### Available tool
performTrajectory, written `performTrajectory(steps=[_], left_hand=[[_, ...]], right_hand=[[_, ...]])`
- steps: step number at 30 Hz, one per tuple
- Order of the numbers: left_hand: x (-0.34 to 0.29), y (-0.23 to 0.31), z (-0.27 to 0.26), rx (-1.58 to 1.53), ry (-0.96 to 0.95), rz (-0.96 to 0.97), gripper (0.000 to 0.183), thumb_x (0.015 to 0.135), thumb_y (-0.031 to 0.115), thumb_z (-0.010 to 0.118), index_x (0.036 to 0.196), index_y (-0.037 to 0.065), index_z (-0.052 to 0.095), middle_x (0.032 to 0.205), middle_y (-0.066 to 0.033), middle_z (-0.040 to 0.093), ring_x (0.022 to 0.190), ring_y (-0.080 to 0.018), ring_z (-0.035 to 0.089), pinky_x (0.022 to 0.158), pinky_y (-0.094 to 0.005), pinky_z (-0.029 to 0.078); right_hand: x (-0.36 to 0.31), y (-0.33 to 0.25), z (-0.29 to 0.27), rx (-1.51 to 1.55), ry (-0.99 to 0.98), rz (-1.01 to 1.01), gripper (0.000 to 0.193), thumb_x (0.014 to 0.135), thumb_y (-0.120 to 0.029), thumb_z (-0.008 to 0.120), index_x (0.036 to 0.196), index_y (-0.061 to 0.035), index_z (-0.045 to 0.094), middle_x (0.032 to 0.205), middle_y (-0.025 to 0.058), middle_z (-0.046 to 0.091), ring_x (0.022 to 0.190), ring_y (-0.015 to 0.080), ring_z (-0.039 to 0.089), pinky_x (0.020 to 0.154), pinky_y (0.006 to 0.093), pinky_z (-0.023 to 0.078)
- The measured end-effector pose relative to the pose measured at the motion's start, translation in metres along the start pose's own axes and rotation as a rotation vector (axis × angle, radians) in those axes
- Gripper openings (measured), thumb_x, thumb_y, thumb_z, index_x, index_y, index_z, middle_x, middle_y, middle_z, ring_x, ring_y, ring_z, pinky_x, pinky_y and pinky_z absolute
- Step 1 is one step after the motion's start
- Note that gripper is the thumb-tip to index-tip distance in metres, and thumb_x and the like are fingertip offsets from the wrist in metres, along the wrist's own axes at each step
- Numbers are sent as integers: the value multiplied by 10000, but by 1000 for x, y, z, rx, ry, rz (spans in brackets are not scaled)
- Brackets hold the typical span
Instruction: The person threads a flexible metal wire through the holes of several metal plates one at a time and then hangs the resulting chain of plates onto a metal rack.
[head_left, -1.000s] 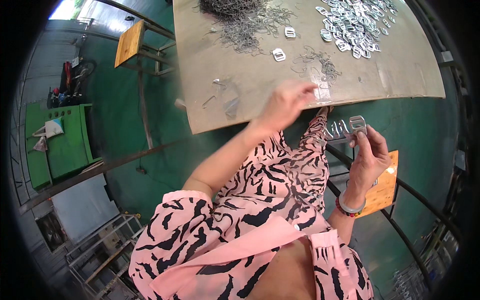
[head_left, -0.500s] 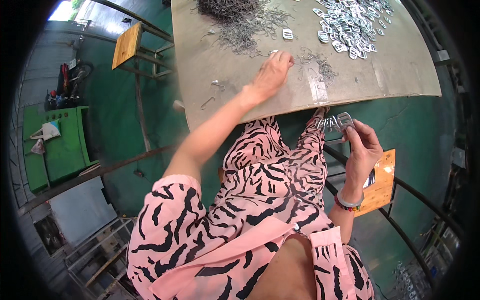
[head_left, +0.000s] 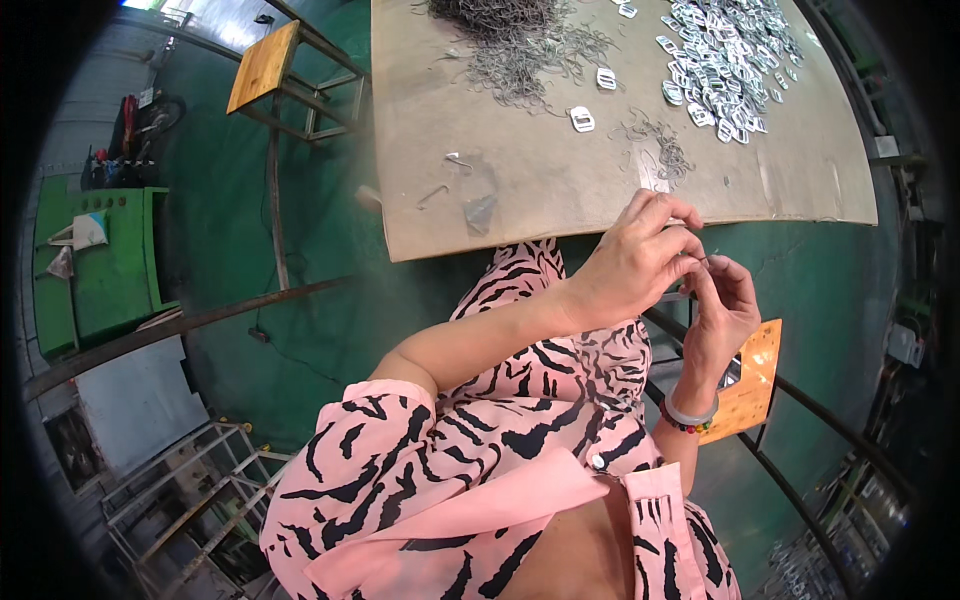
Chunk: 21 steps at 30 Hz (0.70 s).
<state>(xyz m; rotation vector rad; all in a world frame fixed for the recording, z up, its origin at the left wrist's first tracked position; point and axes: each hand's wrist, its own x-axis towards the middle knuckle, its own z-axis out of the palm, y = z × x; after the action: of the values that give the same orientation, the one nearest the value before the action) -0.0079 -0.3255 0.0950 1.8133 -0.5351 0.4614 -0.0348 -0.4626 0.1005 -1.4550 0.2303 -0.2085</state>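
My left hand (head_left: 640, 250) is bent over my right hand (head_left: 725, 300) just off the table's near edge, fingers curled and thumb side touching the right fingertips. What it pinches, if anything, is too hidden to name. The right hand is closed in a pinch; the metal buckle with wire hooks seen in it earlier is now hidden behind the left fingers, apart from a small dark bit between the fingertips. Nearest on the table lie a small heap of wire hooks (head_left: 668, 158), a loose silver buckle (head_left: 582, 119) and another buckle (head_left: 606, 78).
The grey-brown table (head_left: 800, 190) carries a dark tangle of wire hooks (head_left: 500, 20) and a pile of silver buckles (head_left: 715, 70). A few stray hooks (head_left: 433, 195) lie at its left. Wooden stools stand at the left (head_left: 264, 68) and right (head_left: 745, 395). A green cabinet (head_left: 95, 290) is far left.
My left hand has come back from the table, rightward to the right hand, uncovering a buckle there. The right hand stays nearly in place. The view has shifted slightly.
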Motion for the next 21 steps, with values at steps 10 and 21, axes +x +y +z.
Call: performTrajectory(steps=[10,21], left_hand=[[-3,-13,-19,-104,-34,-98,125,777,28,631,883,30,564,818,-88,594,762,-263,577,678,-350,444],[-17,3,-50,-66,-86,-173,88,820,58,616,886,28,567,788,-93,598,736,-276,573,684,-349,435]], right_hand=[[33,-14,4,-257,-342,-103,103,857,23,535,819,40,629,767,49,593,640,80,544,578,213,452],[175,107,146,-1021,-856,-827,391,726,-22,636,1115,-23,592,1072,176,573,894,342,568,772,374,472]])
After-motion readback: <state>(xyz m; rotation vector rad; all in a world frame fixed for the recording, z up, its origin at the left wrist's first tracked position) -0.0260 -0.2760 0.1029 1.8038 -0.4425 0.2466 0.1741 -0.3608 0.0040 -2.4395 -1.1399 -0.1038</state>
